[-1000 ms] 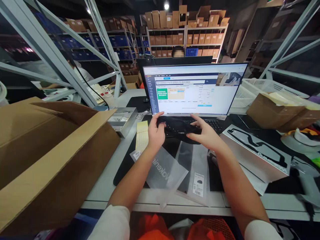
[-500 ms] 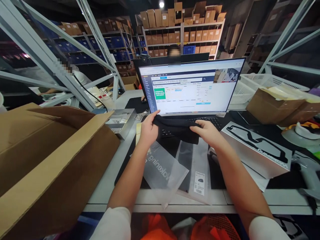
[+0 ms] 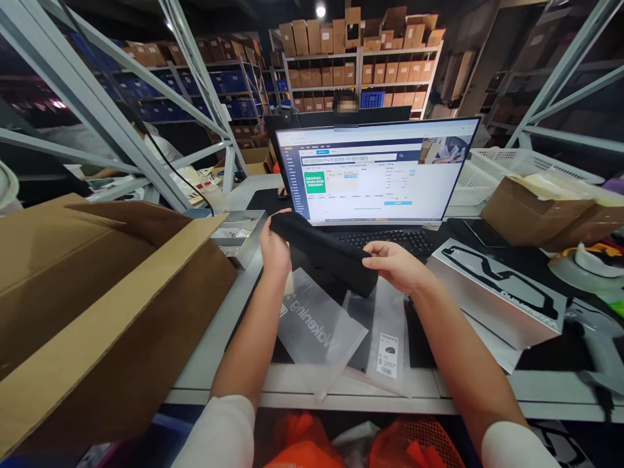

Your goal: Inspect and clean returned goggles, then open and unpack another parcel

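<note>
A folded piece of black fabric [image 3: 326, 253] is stretched between my two hands above the desk, in front of the keyboard [image 3: 414, 242]. My left hand [image 3: 277, 246] grips its upper left end, and my right hand [image 3: 394, 263] pinches its right end between thumb and fingers. The fabric slopes down to the right; its exact kind I cannot tell. Below it lies a frosted plastic bag [image 3: 319, 338] with printed lettering. Beside that bag is a clear plastic bag [image 3: 402, 325] with a white label [image 3: 388, 355] showing a small dark cap-like picture.
A large open cardboard box [image 3: 160, 325] stands at the left. Behind the keyboard is a lit monitor [image 3: 361, 188]. On the right are a silver-white box [image 3: 497, 299], a handheld scanner [image 3: 592, 338], a cardboard box [image 3: 531, 208] and a white basket [image 3: 468, 182]. A metal tray [image 3: 244, 240] lies left.
The black fabric has been tilted and spread wider, showing more of its surface. My left hand has moved left and slightly up; my right hand has shifted slightly down.
</note>
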### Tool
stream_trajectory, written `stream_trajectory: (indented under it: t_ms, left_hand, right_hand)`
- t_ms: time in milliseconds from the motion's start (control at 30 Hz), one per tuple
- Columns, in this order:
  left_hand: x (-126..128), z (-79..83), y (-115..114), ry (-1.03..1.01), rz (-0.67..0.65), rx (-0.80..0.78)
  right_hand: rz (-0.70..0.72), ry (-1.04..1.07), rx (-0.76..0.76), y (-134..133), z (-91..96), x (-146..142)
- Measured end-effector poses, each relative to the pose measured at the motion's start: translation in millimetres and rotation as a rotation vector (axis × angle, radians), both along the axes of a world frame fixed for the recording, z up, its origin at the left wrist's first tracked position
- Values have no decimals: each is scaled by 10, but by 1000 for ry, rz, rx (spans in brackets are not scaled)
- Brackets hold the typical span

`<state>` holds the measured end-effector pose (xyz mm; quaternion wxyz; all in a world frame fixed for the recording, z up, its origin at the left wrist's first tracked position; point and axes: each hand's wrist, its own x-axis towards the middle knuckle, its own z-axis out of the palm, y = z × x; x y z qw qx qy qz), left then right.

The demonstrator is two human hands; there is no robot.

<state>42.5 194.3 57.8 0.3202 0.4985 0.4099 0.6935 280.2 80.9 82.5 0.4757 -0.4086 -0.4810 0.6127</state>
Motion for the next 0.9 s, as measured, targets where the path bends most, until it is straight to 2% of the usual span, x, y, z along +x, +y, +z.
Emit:
stream_trajectory:
  t_ms: [67, 133, 200, 233, 300, 400, 467, 533, 633, 700, 800, 900]
  left_hand:
    - [11, 8, 20, -38, -76, -5]
    - [35, 19, 25, -85, -187, -77]
    - [45, 27, 23, -104, -240, -128]
    - [36, 26, 25, -85, -217, -124]
    - [-13, 6, 39, 52, -89, -39]
    - [-118, -62, 88, 405, 100, 170]
    - [-157, -112, 123, 575, 93, 233]
    - [-145, -150, 140, 628, -57, 177]
    - [-52, -185, 114, 631, -361, 41]
    - [26, -204, 73, 649, -501, -16]
    - [118, -253, 19, 710, -608, -79]
    - [177, -327, -3, 778, -595, -101]
  right_hand:
    - [24, -66, 72, -10, -28, -23]
    - [28, -125, 119, -13, -53, -36]
    - [14, -206, 147, -9, -65, -46]
    - [-5, -244, 163, -8, -66, -52]
    - [-36, -255, 161, -9, -55, -69]
    - [-24, -86, 52, -24, -14, -84]
    - [-11, 43, 5, -39, 19, -67]
    - [-20, 126, 43, -51, 50, -32]
    - [-57, 181, 130, -65, 89, 16]
    - [-97, 209, 147, -71, 112, 21]
    - [-169, 278, 126, -70, 138, -5]
    - [-205, 353, 108, -55, 142, -33]
